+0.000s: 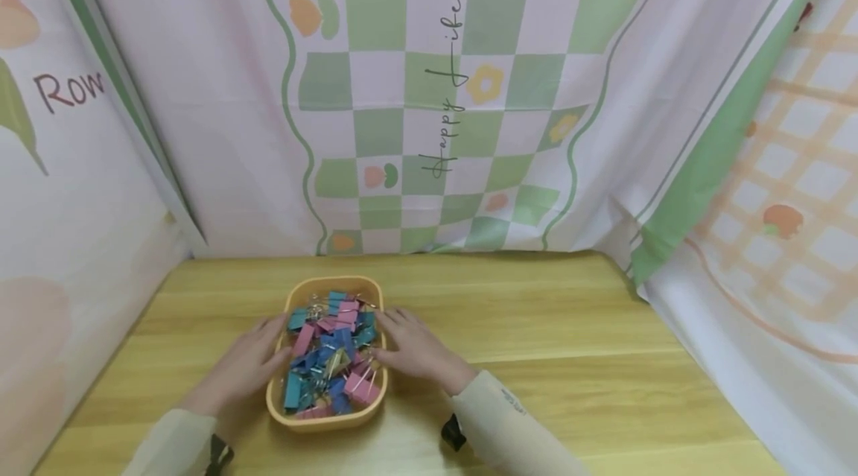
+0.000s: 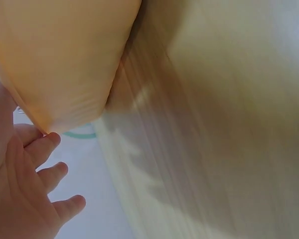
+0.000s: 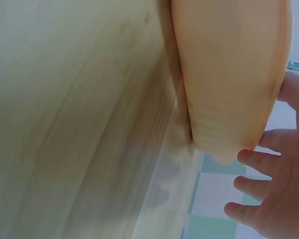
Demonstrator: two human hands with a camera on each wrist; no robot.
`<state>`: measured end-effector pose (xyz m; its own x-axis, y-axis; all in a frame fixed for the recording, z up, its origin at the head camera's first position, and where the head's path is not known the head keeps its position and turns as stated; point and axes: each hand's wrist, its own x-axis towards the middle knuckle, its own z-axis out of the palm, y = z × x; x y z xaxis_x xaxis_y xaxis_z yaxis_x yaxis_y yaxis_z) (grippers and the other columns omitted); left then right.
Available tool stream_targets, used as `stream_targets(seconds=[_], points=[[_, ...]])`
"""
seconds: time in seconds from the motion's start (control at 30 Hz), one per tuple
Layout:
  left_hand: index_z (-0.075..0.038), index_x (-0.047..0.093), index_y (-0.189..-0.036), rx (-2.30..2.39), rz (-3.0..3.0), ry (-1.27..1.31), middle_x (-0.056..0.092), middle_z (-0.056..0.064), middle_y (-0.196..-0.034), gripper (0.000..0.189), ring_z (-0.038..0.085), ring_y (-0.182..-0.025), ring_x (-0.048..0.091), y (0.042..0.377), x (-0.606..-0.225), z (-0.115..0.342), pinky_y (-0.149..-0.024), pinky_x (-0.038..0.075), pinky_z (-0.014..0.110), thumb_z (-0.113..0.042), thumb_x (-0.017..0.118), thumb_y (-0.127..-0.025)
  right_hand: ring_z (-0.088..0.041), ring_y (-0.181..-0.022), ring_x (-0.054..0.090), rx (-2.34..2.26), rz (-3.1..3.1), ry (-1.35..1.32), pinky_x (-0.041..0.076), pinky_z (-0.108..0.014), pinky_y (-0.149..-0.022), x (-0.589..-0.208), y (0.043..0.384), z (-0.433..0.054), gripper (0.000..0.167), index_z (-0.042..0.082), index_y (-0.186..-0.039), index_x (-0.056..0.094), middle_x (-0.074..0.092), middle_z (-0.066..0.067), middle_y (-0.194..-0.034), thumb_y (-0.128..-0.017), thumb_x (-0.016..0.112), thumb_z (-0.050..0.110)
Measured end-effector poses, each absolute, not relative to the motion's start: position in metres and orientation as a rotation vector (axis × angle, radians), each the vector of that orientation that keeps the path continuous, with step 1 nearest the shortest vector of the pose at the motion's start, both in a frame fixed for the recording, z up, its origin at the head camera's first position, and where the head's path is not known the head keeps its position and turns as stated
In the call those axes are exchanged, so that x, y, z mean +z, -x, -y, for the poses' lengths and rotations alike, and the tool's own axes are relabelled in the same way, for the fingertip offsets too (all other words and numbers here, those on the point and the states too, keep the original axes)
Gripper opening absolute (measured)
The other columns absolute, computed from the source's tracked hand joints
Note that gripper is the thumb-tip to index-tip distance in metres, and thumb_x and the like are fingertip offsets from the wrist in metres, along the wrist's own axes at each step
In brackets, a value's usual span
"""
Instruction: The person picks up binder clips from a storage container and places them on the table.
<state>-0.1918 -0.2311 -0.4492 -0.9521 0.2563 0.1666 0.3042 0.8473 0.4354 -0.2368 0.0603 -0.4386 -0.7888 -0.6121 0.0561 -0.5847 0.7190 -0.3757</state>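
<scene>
A yellow-orange plastic basket (image 1: 326, 425) stands on the wooden table, left of centre. Inside lies a heap of binder clips (image 1: 342, 338) in pink, blue and teal with metal handles. My left hand (image 1: 251, 360) rests at the basket's left rim, its thumb reaching over the edge. Opposite it, my right hand (image 1: 418, 349) touches the right rim, thumb also over the edge. Both wrist views show the outer basket wall (image 2: 65, 55) with the other fingers (image 3: 251, 186) spread fairly straight beside it. The tips of the thumbs are hidden behind the rim there.
The wood-grain table (image 1: 550, 357) stretches to the right and behind the basket. A white curtain with green checks (image 1: 436, 89) hangs along the back edge. More printed cloth (image 1: 80, 238) hangs at the left and right sides.
</scene>
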Motion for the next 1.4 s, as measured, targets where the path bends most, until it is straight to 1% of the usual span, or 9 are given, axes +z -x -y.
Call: stream_targets(seconds=[0.3,0.5,0.67,0.83,1.07,1.23,1.4], points=[[0.000,0.030,-0.142,-0.683,2.933,0.449,0.034,0.023,-0.140,0.063,0.048,-0.126,0.027,0.196,-0.451,0.210,-0.100,0.021,0.062,-0.031,0.054,-0.092,-0.035,-0.133,0.022,-0.620,-2.841,0.981,0.020,-0.051,-0.106,-0.438,0.236,-0.082,0.070,0.006,-0.144,0.029,0.030,-0.015,-0.145,-0.088,0.056,0.039],[-0.001,0.031,-0.142,-0.690,2.923,0.463,0.036,0.023,-0.140,0.064,0.046,-0.126,0.028,0.200,-0.452,0.196,-0.100,0.022,0.061,-0.033,0.055,-0.092,-0.037,-0.133,0.022,-0.622,-2.838,0.990,0.021,-0.053,-0.105,-0.438,0.237,-0.097,0.070,0.004,-0.143,0.030,0.030,-0.015,-0.145,-0.089,0.056,0.039],[0.000,0.031,-0.142,-0.705,2.917,0.473,0.035,0.022,-0.141,0.065,0.046,-0.127,0.027,0.201,-0.452,0.185,-0.101,0.021,0.061,-0.036,0.054,-0.092,-0.038,-0.133,0.021,-0.602,-2.845,1.003,0.019,-0.052,-0.106,-0.436,0.237,-0.109,0.069,0.003,-0.143,0.030,0.030,-0.016,-0.145,-0.090,0.054,0.039],[-0.001,0.030,-0.142,-0.728,2.929,0.465,0.034,0.021,-0.142,0.066,0.044,-0.129,0.026,0.202,-0.452,0.174,-0.102,0.020,0.060,-0.038,0.053,-0.092,-0.039,-0.132,0.022,-0.618,-2.851,0.995,0.019,-0.053,-0.105,-0.434,0.236,-0.119,0.068,0.002,-0.142,0.030,0.030,-0.017,-0.145,-0.089,0.056,0.036],[-0.003,0.029,-0.143,-0.743,2.954,0.431,0.032,0.020,-0.143,0.066,0.042,-0.130,0.024,0.204,-0.454,0.164,-0.103,0.018,0.060,-0.039,0.051,-0.093,-0.039,-0.132,0.021,-0.642,-2.854,0.979,0.019,-0.054,-0.105,-0.433,0.235,-0.130,0.068,0.003,-0.142,0.031,0.030,-0.016,-0.145,-0.088,0.058,0.034],[-0.001,0.027,-0.143,-0.724,2.956,0.438,0.028,0.021,-0.145,0.065,0.041,-0.132,0.022,0.203,-0.455,0.158,-0.103,0.016,0.061,-0.038,0.049,-0.094,-0.039,-0.132,0.021,-0.657,-2.856,0.961,0.020,-0.055,-0.104,-0.434,0.235,-0.133,0.068,0.004,-0.143,0.032,0.031,-0.017,-0.144,-0.088,0.060,0.033],[-0.002,0.025,-0.144,-0.686,2.943,0.447,0.023,0.018,-0.147,0.063,0.040,-0.132,0.021,0.202,-0.457,0.157,-0.103,0.016,0.060,-0.036,0.045,-0.096,-0.039,-0.132,0.023,-0.663,-2.862,0.948,0.021,-0.056,-0.104,-0.434,0.235,-0.134,0.069,0.004,-0.142,0.032,0.032,-0.019,-0.143,-0.087,0.060,0.034]])
